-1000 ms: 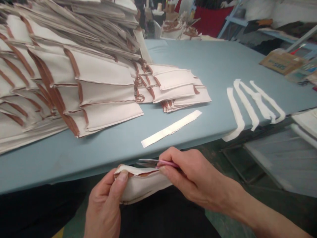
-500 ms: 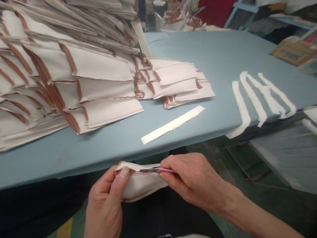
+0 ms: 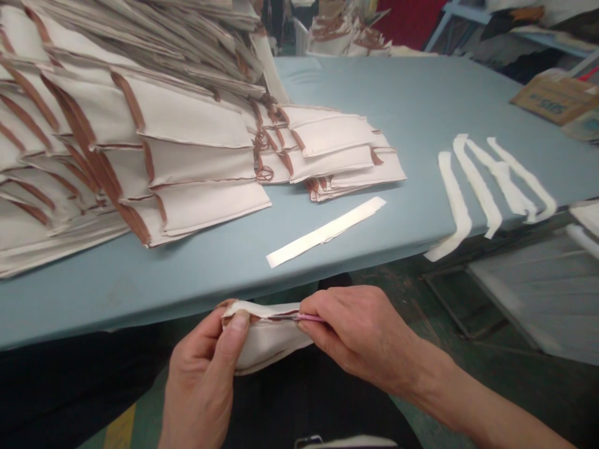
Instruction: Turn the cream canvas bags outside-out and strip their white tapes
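Left hand (image 3: 206,368) pinches one cloth piece (image 3: 271,343), its long axis running left to right, while right hand (image 3: 362,327) pinches one pink-handled tool (image 3: 312,318) pointing left.

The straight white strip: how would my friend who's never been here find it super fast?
Find the big blue table and look on it just beyond the left hand and right hand. There, the straight white strip lies at a slant, in front of the small pile of cream cloth pieces. It lies by itself and runs straight, while the curvy strips farther right bend.
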The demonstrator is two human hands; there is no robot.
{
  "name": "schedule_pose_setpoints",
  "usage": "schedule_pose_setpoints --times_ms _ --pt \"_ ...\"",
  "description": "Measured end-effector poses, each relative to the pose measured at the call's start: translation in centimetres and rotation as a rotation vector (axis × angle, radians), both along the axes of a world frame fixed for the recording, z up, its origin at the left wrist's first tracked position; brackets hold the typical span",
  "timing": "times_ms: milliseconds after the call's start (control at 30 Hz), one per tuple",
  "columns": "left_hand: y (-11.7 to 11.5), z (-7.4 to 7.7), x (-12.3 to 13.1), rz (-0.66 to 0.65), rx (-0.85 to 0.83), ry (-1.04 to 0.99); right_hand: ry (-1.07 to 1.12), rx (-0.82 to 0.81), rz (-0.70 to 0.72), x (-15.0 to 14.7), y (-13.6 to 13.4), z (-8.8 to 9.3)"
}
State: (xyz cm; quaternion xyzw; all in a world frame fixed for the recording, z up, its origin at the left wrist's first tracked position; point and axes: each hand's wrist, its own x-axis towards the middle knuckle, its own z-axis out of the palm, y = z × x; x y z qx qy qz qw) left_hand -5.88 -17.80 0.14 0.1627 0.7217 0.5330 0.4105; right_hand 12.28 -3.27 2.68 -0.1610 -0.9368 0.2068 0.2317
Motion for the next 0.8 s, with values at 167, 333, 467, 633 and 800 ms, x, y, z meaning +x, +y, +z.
schedule_pose_setpoints --times_ms 167,333,467,633,800 --pt "0.1 0.1 0.3 -0.016 0.045 -0.081 0.077 0.097 0.053 -0.3 0.5 -1.2" --pt "0.2 0.2 0.7 -0.025 0.063 -0.163 0.176 0.059 0.089 -0.5 0.5 -2.3" --pt "0.0 0.0 0.8 0.008 0.057 -0.233 0.273 0.012 0.075 -0.6 0.0 -3.3" --pt "0.7 -0.4 1.6 0.04 0.05 -0.245 0.374 -0.047 0.023 -1.9 -1.5 -4.0" --pt "1.7 -1.5 4.3 -0.11 0.134 -0.12 0.487 -0.251 -0.02 -4.7 -2.8 -1.7"
